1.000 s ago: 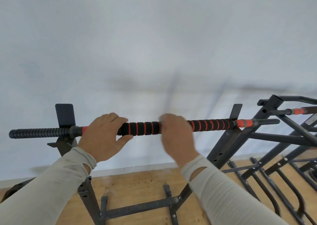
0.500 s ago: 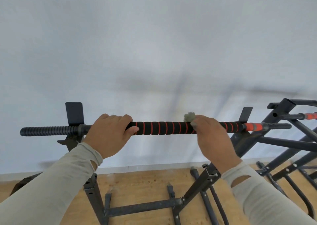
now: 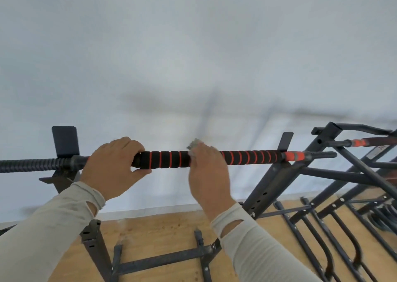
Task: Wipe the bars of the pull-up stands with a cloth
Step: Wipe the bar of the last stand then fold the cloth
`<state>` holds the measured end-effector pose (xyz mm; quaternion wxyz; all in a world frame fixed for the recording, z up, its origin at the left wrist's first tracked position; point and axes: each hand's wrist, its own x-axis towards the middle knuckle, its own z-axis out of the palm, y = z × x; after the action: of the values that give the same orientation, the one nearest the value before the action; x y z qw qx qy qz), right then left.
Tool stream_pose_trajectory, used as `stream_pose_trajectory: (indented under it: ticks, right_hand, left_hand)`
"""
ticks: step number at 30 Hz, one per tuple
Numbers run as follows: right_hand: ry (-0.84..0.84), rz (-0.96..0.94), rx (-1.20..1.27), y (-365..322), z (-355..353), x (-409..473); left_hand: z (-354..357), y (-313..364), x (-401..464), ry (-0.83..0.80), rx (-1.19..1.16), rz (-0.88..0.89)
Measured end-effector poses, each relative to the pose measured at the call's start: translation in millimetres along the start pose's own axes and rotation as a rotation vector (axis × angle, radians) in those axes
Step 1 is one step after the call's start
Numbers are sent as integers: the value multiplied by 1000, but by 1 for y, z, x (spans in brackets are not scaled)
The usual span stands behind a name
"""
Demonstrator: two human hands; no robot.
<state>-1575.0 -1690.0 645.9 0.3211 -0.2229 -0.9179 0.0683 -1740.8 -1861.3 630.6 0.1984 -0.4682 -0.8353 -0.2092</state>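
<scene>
A horizontal pull-up bar (image 3: 165, 159) with black foam and orange rings runs across the view at chest height. My left hand (image 3: 111, 165) grips the bar near its left bracket, fingers curled over the top. My right hand (image 3: 207, 170) wraps the bar's middle with a small grey cloth (image 3: 194, 144) under its fingers; only a corner of the cloth sticks out above them. The bar's bare ribbed end (image 3: 25, 164) reaches past the left bracket.
A second pull-up stand (image 3: 352, 142) with an orange-banded bar stands at the right, its dark frame legs (image 3: 322, 228) crossing the wooden floor (image 3: 163, 236). Black upright brackets (image 3: 64, 140) hold the bar. A white wall fills the background.
My right hand with the cloth slid right along the bar, then back left toward the middle. My left hand has kept its grip.
</scene>
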Motion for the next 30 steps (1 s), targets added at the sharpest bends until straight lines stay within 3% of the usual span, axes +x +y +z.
stream_pose_trajectory:
  ticks: [5, 9, 12, 16, 22, 25, 30]
  right_hand:
    - [-157, -355, 52, -73, 42, -4]
    - [-92, -401, 46, -36, 25, -1]
    - [-30, -271, -51, 19, -6, 0]
    - [-177, -11, -280, 91, -55, 9]
    - [-110, 544, -300, 161, -93, 7]
    - [-23, 460, -259, 142, -74, 9]
    - [62, 205, -165, 53, -24, -1]
  left_hand:
    - [-9, 9, -1, 16, -103, -83]
    - [-15, 2, -1, -70, -116, -57]
    - [-21, 0, 1, -158, -66, -46]
    - [-23, -1, 4, -167, -36, 8]
    - [-7, -6, 4, -91, 85, 70]
    - [2, -5, 5, -60, 134, 76]
    - [1, -2, -2, -47, 142, 83]
